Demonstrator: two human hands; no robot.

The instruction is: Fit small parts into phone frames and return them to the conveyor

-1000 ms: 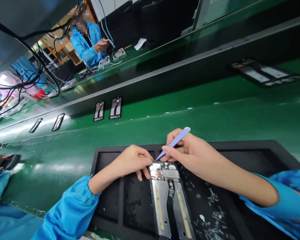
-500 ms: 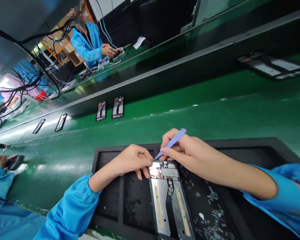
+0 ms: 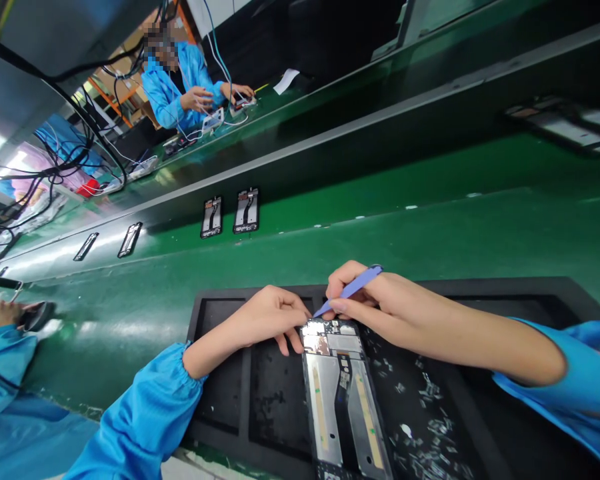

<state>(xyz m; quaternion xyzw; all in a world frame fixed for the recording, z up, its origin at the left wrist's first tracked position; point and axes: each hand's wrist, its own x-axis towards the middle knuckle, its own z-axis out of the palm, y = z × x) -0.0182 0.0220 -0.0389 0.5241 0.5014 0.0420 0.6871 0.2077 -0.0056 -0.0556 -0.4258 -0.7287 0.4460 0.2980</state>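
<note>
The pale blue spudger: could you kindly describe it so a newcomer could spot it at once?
On the green workbench, find the black tray holding a phone frame. Above it, the right hand pinches a slim pale blue plastic spudger, the only tool in either hand.

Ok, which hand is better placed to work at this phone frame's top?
Probably the right hand: it holds the blue pry tool, its tip near the top edge of the phone frame. The left hand rests beside the frame, empty.

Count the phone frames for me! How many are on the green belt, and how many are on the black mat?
Black phone frames on the shiny green belt: 5
Black phone frame on the black mat: 1
Total: 6
</note>
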